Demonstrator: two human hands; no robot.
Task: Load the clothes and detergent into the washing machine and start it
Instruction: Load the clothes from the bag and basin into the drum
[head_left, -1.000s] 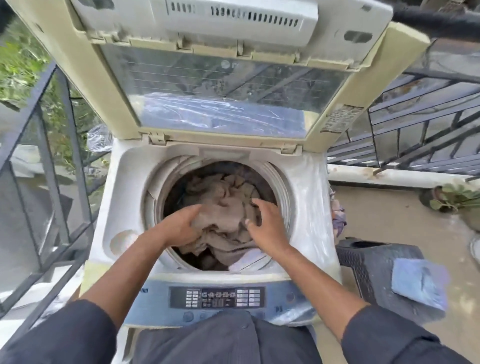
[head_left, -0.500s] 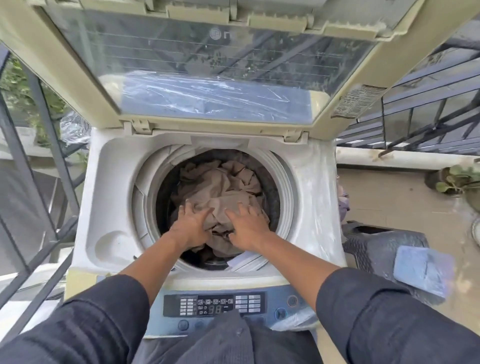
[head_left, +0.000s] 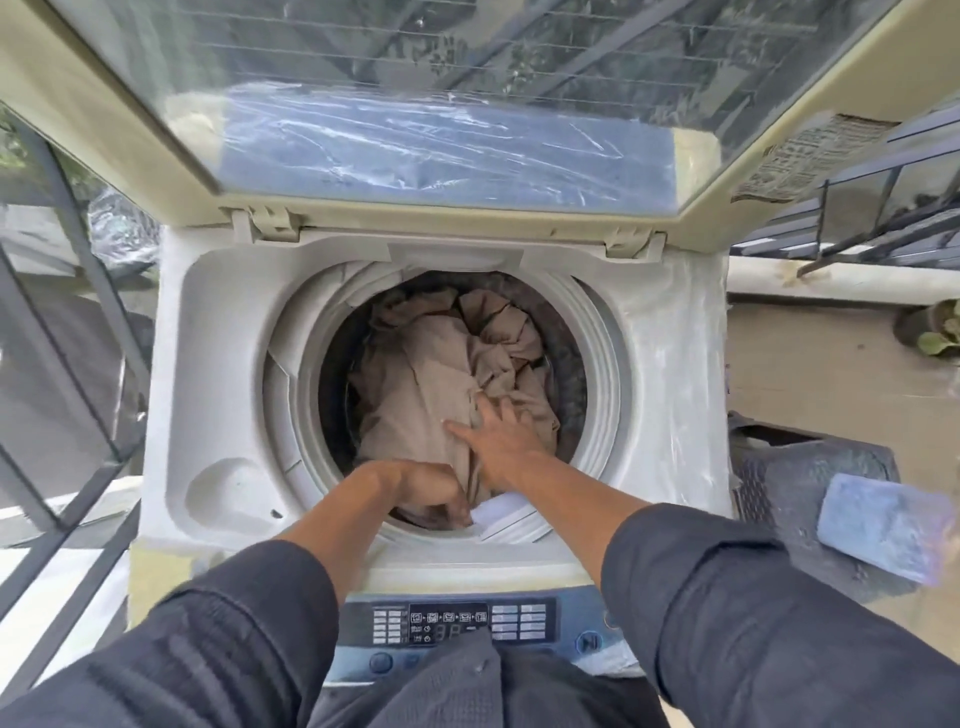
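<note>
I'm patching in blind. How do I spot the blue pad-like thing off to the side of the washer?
Start at the white top-loading washing machine with its lid raised and go to its right side, where a dark woven plastic basket stands on the floor. The flat pale blue rectangular pad lies on that basket's near edge. It is the only light blue thing there, against dark weave.
</note>
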